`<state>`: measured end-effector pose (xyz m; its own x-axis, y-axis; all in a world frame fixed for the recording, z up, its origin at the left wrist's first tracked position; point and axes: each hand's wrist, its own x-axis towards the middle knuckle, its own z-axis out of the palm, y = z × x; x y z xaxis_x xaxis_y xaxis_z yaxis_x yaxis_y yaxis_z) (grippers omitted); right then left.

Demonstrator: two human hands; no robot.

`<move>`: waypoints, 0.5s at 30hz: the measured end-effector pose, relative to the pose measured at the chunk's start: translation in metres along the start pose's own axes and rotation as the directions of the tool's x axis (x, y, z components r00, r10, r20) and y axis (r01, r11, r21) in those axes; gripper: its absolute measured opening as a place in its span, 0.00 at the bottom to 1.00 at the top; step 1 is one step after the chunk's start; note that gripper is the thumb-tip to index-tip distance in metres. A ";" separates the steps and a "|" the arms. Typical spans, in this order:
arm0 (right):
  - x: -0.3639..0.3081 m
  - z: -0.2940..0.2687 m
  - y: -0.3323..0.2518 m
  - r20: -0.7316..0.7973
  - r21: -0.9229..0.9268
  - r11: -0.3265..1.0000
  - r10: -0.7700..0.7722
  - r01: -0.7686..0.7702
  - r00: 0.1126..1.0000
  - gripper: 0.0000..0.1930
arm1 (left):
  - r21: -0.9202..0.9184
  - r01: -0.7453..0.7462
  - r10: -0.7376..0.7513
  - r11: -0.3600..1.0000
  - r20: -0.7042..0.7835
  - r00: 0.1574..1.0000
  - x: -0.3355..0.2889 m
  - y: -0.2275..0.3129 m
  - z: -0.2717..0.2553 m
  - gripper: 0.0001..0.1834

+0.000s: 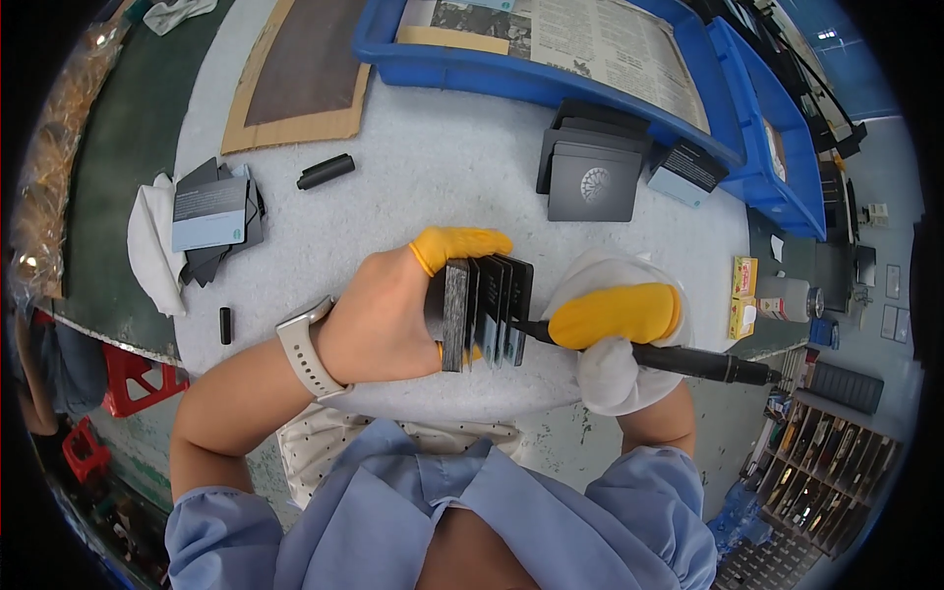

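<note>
My left hand [388, 315], with a pale wristwatch and yellow finger cots, grips a fanned stack of dark flat cards [489, 310] held on edge above the white table [433, 187]. My right hand [615, 329], wrapped in a white cloth with a yellow cot on the thumb, holds a black pen-like tool [703, 362]. The tool's tip touches the right side of the card stack.
A second pile of dark cards [593, 169] lies at the back right beside blue bins [551, 74]. More cards on a white cloth [211, 218] sit at the left. A black cylinder [325, 171], a small black cap [225, 325] and a cardboard sheet [295, 84] lie on the table.
</note>
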<state>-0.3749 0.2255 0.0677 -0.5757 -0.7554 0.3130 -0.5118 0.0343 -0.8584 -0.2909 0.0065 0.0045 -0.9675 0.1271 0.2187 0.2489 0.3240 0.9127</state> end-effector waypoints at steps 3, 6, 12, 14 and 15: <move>-0.004 -0.004 -0.001 0.089 -0.052 0.998 -0.041 0.046 0.995 0.16 | -0.003 -0.020 0.020 1.000 -0.018 1.000 0.000 -0.001 0.001 0.37; -0.001 0.002 -0.002 0.057 -0.081 0.997 -0.005 0.009 0.998 0.15 | 0.011 -0.001 0.001 1.000 -0.008 1.000 -0.001 0.000 0.000 0.36; -0.001 -0.001 -0.002 0.063 -0.029 1.000 0.007 -0.005 0.998 0.15 | 0.008 -0.025 0.025 1.000 -0.030 0.999 -0.001 -0.002 0.001 0.36; -0.002 -0.002 -0.004 0.140 -0.014 1.000 -0.006 0.009 0.990 0.16 | 0.012 -0.012 0.013 1.000 -0.023 1.000 -0.001 -0.001 0.000 0.36; -0.002 -0.001 -0.005 0.119 -0.036 0.999 -0.008 0.013 0.993 0.16 | 0.015 -0.002 0.002 1.000 -0.014 1.000 -0.001 0.000 -0.001 0.36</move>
<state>-0.3714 0.2274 0.0719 -0.4917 -0.8279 0.2698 -0.5415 0.0480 -0.8393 -0.2900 0.0057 0.0046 -0.9674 0.1144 0.2257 0.2516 0.3373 0.9072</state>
